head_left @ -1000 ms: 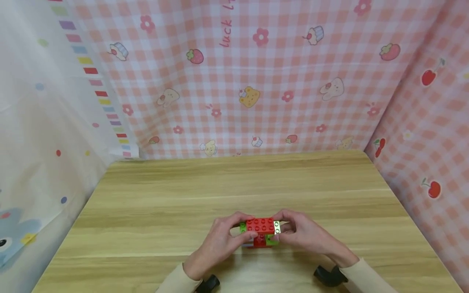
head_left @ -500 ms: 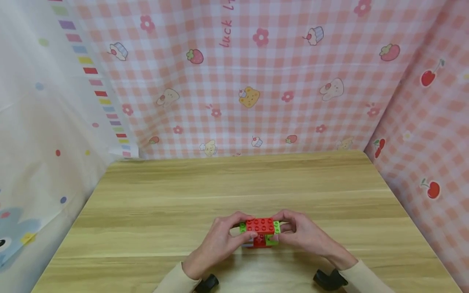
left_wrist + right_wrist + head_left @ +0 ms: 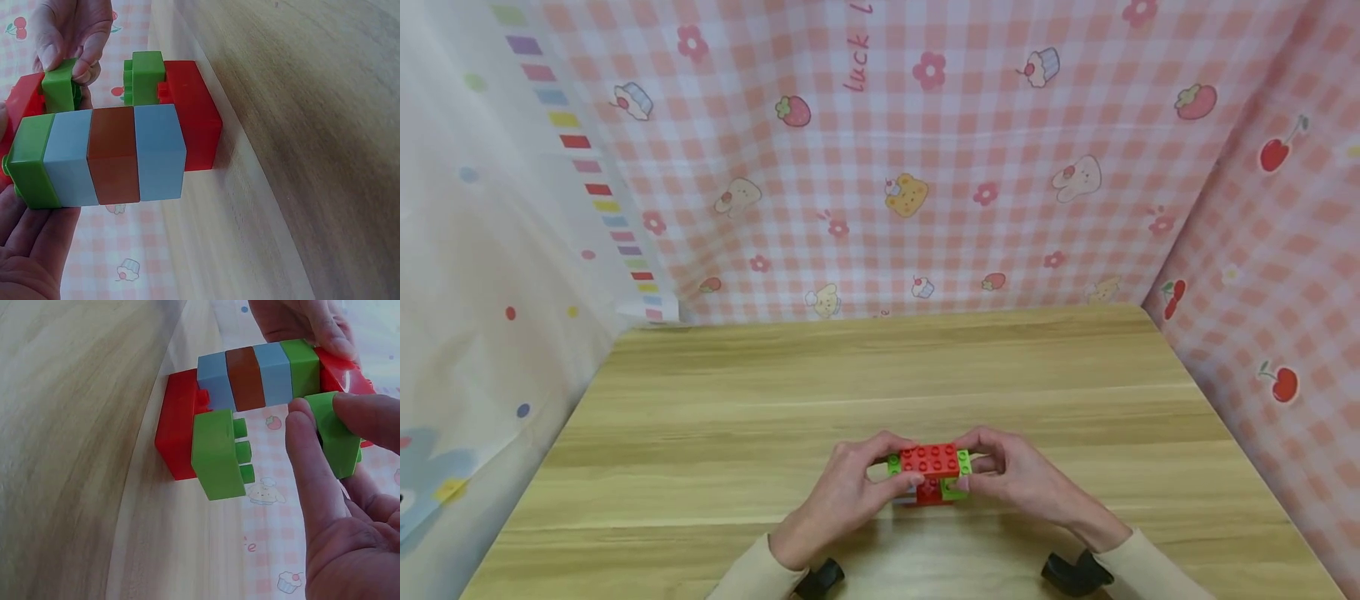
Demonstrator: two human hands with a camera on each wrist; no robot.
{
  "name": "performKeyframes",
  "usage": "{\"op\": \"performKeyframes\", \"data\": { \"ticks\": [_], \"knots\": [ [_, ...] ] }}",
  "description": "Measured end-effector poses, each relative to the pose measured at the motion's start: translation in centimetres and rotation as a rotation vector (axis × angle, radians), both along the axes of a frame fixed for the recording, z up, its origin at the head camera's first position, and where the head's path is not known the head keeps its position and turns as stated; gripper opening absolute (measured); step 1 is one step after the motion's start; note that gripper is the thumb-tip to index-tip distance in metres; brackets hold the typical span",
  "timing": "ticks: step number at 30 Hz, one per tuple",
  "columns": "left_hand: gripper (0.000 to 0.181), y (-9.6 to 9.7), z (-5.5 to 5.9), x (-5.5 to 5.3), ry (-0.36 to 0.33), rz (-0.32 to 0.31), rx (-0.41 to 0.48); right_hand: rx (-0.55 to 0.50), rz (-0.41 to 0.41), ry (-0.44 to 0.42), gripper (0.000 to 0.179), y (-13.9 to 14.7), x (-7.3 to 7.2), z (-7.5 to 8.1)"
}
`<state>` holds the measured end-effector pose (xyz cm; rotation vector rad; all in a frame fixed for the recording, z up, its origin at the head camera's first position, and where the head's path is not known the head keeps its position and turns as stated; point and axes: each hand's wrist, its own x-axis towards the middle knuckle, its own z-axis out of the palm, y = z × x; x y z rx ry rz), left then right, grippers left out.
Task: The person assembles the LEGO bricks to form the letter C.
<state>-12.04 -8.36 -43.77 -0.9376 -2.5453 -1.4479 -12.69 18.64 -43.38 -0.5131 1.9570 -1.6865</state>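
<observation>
A red toy building brick (image 3: 929, 459) with studs up tops a column of light blue (image 3: 159, 150), brown (image 3: 114, 156), light blue (image 3: 72, 159) and green (image 3: 37, 162) bricks. The column stands on a lower red brick (image 3: 175, 425) on the table. Beside it, a second green brick (image 3: 219, 456) sits on that lower red brick, its studs exposed. My left hand (image 3: 850, 483) grips the top red brick, thumb in front and fingers behind. At the red brick's right end, my right hand (image 3: 1030, 479) pinches another green brick (image 3: 331, 434); whether it is joined cannot be told.
The wooden table (image 3: 880, 375) extends around the bricks. A pink checkered cloth (image 3: 955, 167) hangs behind it, with a white patterned curtain (image 3: 467, 275) on the left. Black wrist mounts (image 3: 1077, 573) show near both sleeves.
The head view shifts slightly, so everything sits a little up and to the left in it. Both hands keep their holds, and the bricks show no clear movement.
</observation>
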Motion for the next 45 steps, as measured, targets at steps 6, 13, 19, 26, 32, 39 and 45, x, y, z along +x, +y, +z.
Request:
{"op": "performKeyframes", "data": {
  "ticks": [6, 13, 19, 26, 32, 39, 45],
  "knots": [
    [0.030, 0.0, -0.1, 0.1, -0.011, -0.008, 0.010, -0.001, -0.016, -0.011, 0.041, -0.1, 0.2, 0.1],
    [0.029, 0.0, -0.1, 0.0, -0.002, -0.011, 0.011, 0.021, -0.016, -0.020, 0.044, -0.4, 0.1, 0.7],
    [0.029, 0.0, 0.0, 0.0, 0.015, -0.010, 0.007, 0.034, -0.045, -0.036, 0.047, -0.8, -0.1, 1.4],
    [0.030, 0.0, 0.0, 0.0, 0.019, -0.009, 0.005, 0.133, -0.090, 0.020, 0.048, -1.3, -0.2, 1.5],
    [0.030, 0.1, 0.0, 0.1, 0.023, -0.004, -0.005, 0.117, -0.087, 0.019, 0.058, -1.2, -0.2, 1.5],
    [0.033, 0.3, -0.3, 0.4, 0.052, 0.032, -0.029, 0.131, -0.069, 0.073, 0.058, -1.1, -0.1, 1.4],
    [0.039, 0.4, -0.4, 0.8, 0.048, 0.075, -0.050, 0.223, -0.115, 0.237, 0.050, -1.2, 0.4, 1.2]
  ]
}}
